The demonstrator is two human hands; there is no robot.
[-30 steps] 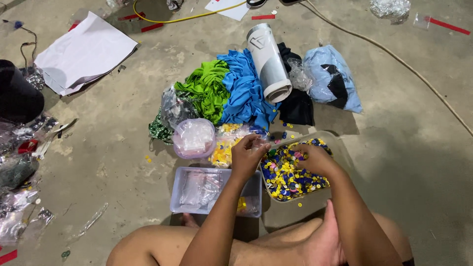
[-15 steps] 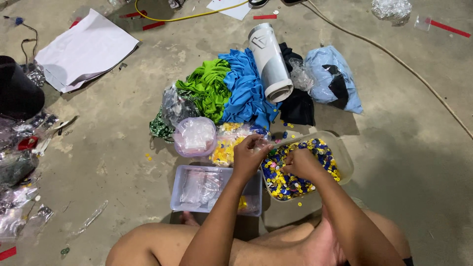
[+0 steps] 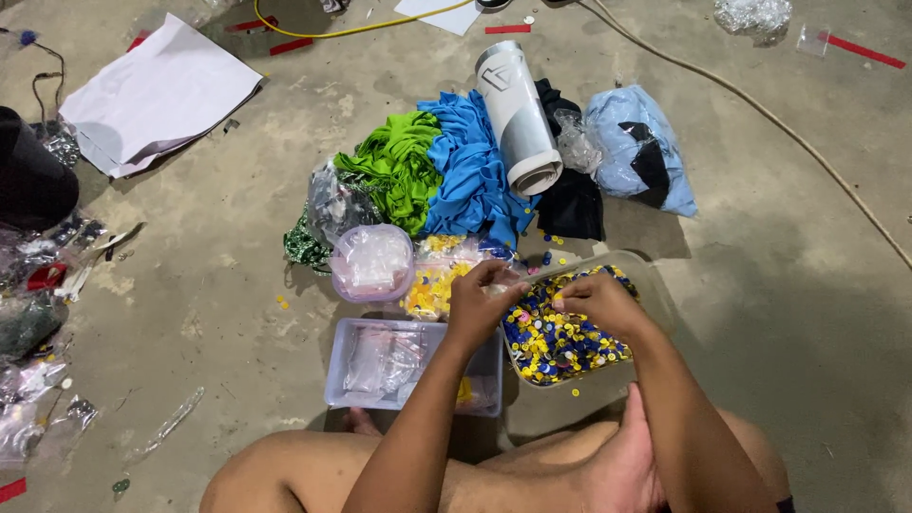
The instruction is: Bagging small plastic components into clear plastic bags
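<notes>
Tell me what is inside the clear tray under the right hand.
The tray holds a heap of small round discs, mostly yellow and blue, a few pink. The right hand covers part of the heap; what lies at the bottom is hidden.

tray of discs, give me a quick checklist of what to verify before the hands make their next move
1. Left hand at the tray's near edge: ok.
2. Right hand over the discs: ok.
3. Something pinched between the fingertips: cannot tell, too small.
4. Tray flat on the floor: ok.
5. All discs inside the tray: not ok, a few lie loose on the floor.
6. Clear box within reach by the left forearm: ok.
</notes>
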